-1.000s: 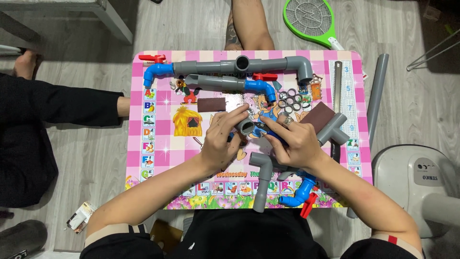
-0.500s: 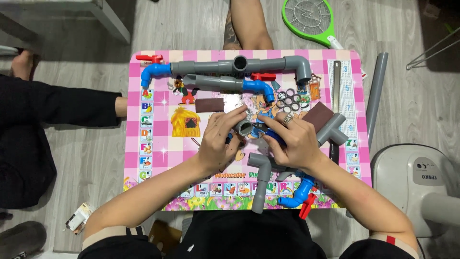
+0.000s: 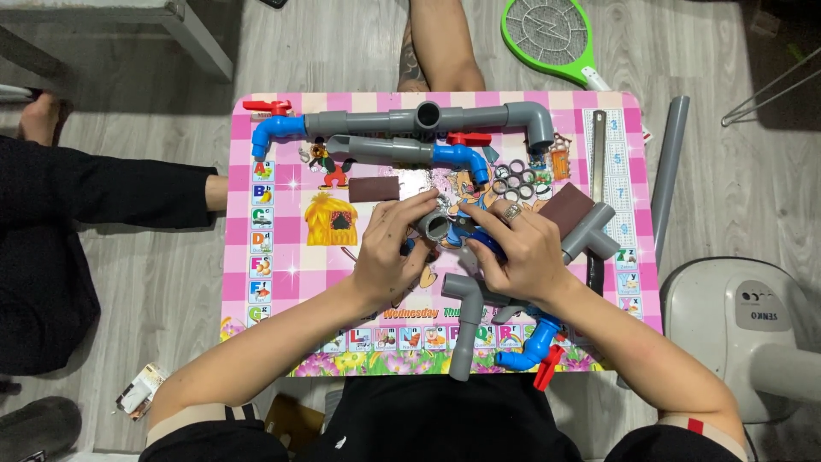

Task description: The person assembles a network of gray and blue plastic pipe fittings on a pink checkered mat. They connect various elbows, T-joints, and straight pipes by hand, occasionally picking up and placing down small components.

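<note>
While my left hand (image 3: 389,257) pinches the short grey pipe fitting (image 3: 432,226) near the middle of the pink table (image 3: 282,231), my right hand (image 3: 522,248) closes on a blue piece (image 3: 487,244) touching it. If I push crookedly, I think the fitting could slip and scatter the small rings (image 3: 513,178) toward the far edge.

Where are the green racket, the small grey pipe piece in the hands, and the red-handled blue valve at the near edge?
green racket (image 3: 547,32), head view, mesh face.
grey pipe piece (image 3: 434,226), head view, open end.
blue valve (image 3: 528,352), head view, blue body.
</note>
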